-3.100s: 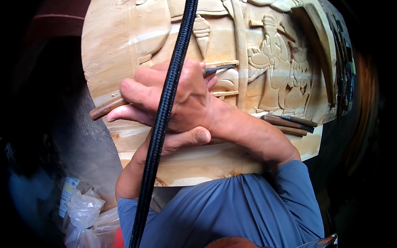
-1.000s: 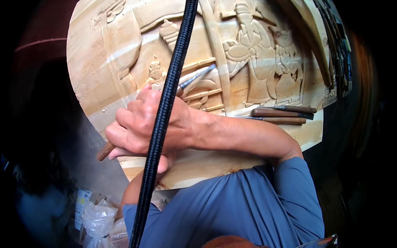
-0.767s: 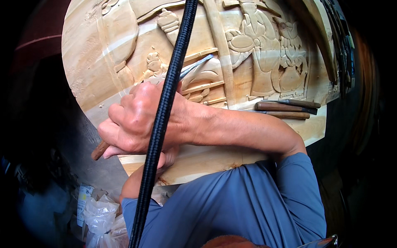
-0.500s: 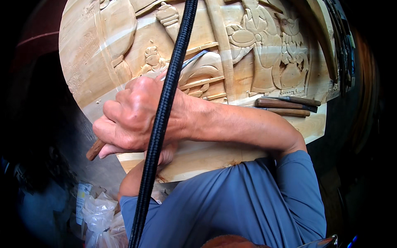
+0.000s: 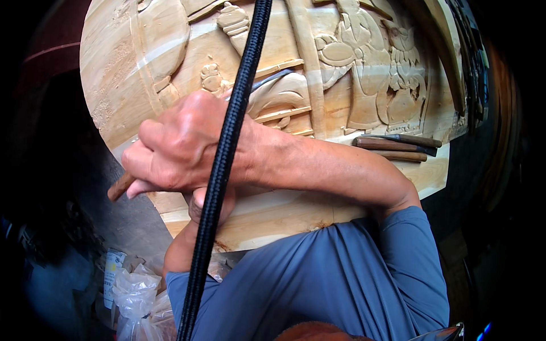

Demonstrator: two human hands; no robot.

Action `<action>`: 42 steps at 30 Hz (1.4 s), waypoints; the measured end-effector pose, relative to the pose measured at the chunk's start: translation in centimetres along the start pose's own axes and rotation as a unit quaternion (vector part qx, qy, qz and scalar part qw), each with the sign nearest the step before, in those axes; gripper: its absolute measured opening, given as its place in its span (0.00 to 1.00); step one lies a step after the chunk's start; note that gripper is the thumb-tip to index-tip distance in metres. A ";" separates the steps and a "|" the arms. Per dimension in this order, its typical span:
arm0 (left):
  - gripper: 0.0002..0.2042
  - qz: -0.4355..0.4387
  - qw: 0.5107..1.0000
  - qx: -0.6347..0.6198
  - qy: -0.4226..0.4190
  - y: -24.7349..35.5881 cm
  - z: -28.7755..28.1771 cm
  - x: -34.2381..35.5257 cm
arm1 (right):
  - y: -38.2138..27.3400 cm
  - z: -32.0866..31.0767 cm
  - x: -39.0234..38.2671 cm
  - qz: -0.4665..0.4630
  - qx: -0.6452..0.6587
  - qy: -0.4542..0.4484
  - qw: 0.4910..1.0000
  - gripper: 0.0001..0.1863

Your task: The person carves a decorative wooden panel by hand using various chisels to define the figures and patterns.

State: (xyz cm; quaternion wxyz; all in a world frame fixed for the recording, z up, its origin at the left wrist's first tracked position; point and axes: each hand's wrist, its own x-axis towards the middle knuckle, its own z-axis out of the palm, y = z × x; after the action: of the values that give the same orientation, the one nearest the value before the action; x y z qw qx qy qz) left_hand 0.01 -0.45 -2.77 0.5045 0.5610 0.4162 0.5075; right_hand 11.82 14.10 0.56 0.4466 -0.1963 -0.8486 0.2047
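Observation:
My right hand [image 5: 179, 145] is closed around the brown wooden handle [image 5: 120, 187] of a carving chisel, whose butt sticks out at the left of the fist. Beyond the knuckles the chisel's grey-blue blade [image 5: 276, 78] lies low over a curved raised shape on the carved wooden panel [image 5: 335, 108]. My left hand [image 5: 215, 206] is under my right hand and wrist. Only a small part of it shows and its fingers are hidden, so its grip cannot be made out. A black braided cord [image 5: 233, 125] crosses in front of both hands.
Several wooden-handled chisels [image 5: 398, 146] lie on the panel at the right, near my forearm. A dark curved wooden piece [image 5: 441, 51] crosses the upper right. A tied clear plastic bag [image 5: 136, 295] and a white-and-blue container [image 5: 114, 273] stand at the lower left.
My right hand has shifted slightly left and away from me with the chisel. Its handle butt is farther up and left. The blade lies at a flatter angle.

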 end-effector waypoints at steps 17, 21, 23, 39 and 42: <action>0.45 -0.006 1.000 0.000 0.002 0.0 0.3 0.1 | -0.6 -0.5 -0.1 -0.002 0.027 0.002 1.000 0.24; 0.44 -0.005 1.000 0.002 0.006 0.0 0.3 -0.1 | -0.5 -1.1 0.2 -0.015 0.041 0.018 0.999 0.26; 0.44 -0.003 1.000 -0.001 0.003 -0.1 0.3 -0.1 | -0.3 -1.0 0.1 -0.007 0.038 0.010 0.999 0.26; 0.40 0.009 1.000 -0.003 0.013 -0.8 0.0 1.5 | 0.2 -1.2 0.2 -0.004 -0.029 0.022 0.999 0.25; 0.39 0.007 1.000 -0.012 0.006 -0.8 0.1 3.0 | -1.3 -1.8 0.6 -0.020 -0.109 -0.037 0.993 0.23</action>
State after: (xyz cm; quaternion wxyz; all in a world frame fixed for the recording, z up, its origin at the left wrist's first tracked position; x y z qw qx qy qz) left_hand 0.53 2.58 -3.10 0.5049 0.5545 0.4094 0.5196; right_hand 12.80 13.63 2.63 0.3950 -0.2198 -0.8853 0.1088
